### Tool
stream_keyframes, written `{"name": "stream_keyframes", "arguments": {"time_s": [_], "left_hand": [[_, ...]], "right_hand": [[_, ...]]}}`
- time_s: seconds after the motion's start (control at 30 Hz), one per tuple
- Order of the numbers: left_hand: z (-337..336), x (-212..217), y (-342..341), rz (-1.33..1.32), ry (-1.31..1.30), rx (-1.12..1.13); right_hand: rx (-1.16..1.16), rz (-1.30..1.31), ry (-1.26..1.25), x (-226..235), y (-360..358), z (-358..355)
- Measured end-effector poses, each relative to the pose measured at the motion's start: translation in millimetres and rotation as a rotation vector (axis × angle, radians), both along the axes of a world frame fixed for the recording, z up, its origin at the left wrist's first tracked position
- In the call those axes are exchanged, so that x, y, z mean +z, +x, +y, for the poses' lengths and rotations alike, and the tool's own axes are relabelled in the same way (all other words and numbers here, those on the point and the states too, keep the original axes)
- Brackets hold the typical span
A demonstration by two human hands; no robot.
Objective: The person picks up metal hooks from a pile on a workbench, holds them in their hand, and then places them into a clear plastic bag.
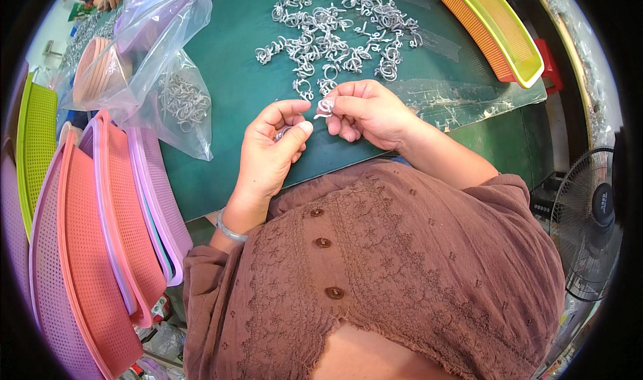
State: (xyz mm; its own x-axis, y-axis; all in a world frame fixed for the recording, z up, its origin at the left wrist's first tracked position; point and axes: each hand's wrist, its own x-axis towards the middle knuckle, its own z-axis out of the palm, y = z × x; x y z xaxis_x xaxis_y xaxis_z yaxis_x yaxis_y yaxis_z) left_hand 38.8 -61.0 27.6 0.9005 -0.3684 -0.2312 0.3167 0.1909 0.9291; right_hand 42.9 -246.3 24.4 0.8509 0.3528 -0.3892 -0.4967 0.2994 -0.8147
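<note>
Our right hand [372, 115] pinches one curled metal ring [324, 107] between thumb and fingertips, its open curl facing our left hand [268, 145]. The two hands sit close but apart; the left is curled inward, and a bit of grey metal [282, 134] shows between its fingers, though we cannot tell whether it is gripped there or worn.

To handle this piece well, we would judge it best to pinch lightly on the thicker curve, leave the loose end free to view, and stay low over the green tabletop [231, 65] so that a slip lands softly. Because such curls probably hook together, lifting one at a time seems wise.

Just beyond our fingertips spreads a heap of silver-grey rings [328, 38], smooth, round-sectioned and dull-shining, looped and tangled. Left of our left hand, a thin, crinkled clear plastic bag [201, 139] holds more small metal pieces; nearer us stand coral perforated baskets [137, 246], ribless and pricked with tiny holes.
</note>
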Motion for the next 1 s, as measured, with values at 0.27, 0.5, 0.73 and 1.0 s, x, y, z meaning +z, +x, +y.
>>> {"name": "stream_keyframes", "arguments": {"time_s": [0.27, 0.5, 0.73, 1.0], "left_hand": [[-6.2, 1.1, -0.3, -0.199, 0.082, -0.031], [-7.9, -5.7, -0.7, -0.119, 0.032, -0.022], [0.4, -7.5, 2.4, 0.167, -0.188, -0.028], [2.8, -1.7, 4.1, 0.26, -0.363, -0.054]], "right_hand": [[-0.008, 0.034, 0.077, -3.5, -0.1, 1.8], [0.026, 0.045, 0.022, 0.4, -4.6, 4.5], [-0.192, -0.609, -0.748, -3.0, 1.5, -11.1], [-0.068, -1.015, -1.229, -12.3, 15.1, -11.7]]}}
